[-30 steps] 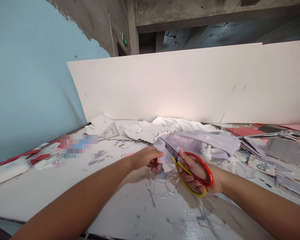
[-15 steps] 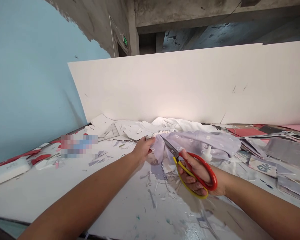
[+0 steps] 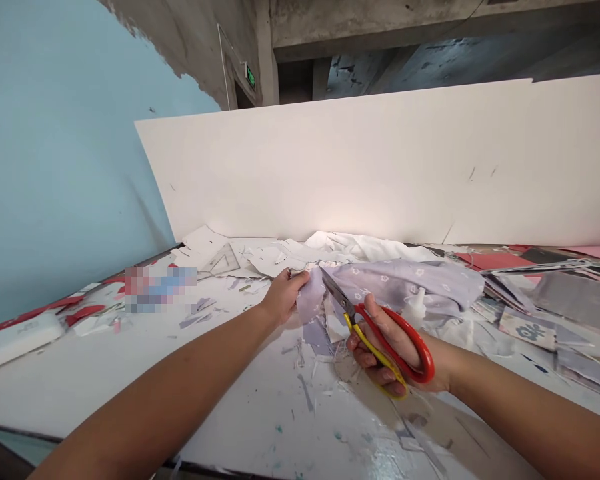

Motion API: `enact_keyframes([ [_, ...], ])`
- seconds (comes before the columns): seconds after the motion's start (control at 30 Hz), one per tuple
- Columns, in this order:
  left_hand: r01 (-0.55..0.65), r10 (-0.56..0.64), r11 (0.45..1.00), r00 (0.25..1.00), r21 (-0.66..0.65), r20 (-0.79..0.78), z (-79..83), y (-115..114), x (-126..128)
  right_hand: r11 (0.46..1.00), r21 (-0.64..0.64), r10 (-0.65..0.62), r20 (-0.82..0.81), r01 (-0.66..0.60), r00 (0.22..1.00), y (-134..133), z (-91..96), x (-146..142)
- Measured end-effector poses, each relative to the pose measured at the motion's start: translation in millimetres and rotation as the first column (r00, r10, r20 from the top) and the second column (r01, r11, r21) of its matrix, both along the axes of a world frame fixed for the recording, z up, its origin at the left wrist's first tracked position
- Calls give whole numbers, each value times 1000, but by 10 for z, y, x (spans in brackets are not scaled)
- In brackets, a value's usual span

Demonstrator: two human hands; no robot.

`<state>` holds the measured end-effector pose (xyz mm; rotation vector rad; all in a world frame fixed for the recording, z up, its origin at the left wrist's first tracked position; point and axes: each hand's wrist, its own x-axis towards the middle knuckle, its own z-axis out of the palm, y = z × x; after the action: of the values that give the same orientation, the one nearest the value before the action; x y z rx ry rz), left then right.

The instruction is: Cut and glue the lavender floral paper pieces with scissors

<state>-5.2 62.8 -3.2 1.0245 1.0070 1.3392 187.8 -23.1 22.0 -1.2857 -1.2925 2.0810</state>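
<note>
My right hand [image 3: 386,347] grips scissors [image 3: 375,330] with one red and one yellow handle loop; the blades point up and left toward the cloth. My left hand [image 3: 283,293] pinches the left end of a lilac cloth with small white flowers [image 3: 405,283], lifting that corner off the white table [image 3: 105,373]. The scissor tips sit just right of the pinched corner. The rest of the cloth lies bunched to the right.
Thin cloth and paper offcuts [image 3: 320,360] litter the table below the hands. A white board [image 3: 380,167] leans at the back. A clear set square [image 3: 223,261] and white paper pieces lie behind. Grey and patterned fabric pieces [image 3: 530,330] sit at right, a white bar [image 3: 15,340] at far left.
My left hand left the scraps by the scissors, moved up and away, and took hold of the cloth's left corner. The scissors shifted slightly up with the right hand.
</note>
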Motion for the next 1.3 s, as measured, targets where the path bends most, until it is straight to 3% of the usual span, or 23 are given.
enact_keyframes([
  [0.3, -36, 36, 999, 999, 16, 26, 12, -24, -1, 995, 102, 5, 67, -12, 998, -71, -30, -31],
  [0.5, -82, 81, 994, 997, 74, 18, 29, -56, 54, 996, 89, 18, 74, -25, 997, -104, -43, -59],
  [0.83, -171, 193, 970, 974, 172, -119, -34, -38, 18, 993, 118, -37, 109, 24, 993, -113, -43, -122],
  [1.3, -170, 233, 955, 936, 242, -264, -89, -10, -1, 984, 171, -79, 161, 51, 984, -122, -47, -178],
])
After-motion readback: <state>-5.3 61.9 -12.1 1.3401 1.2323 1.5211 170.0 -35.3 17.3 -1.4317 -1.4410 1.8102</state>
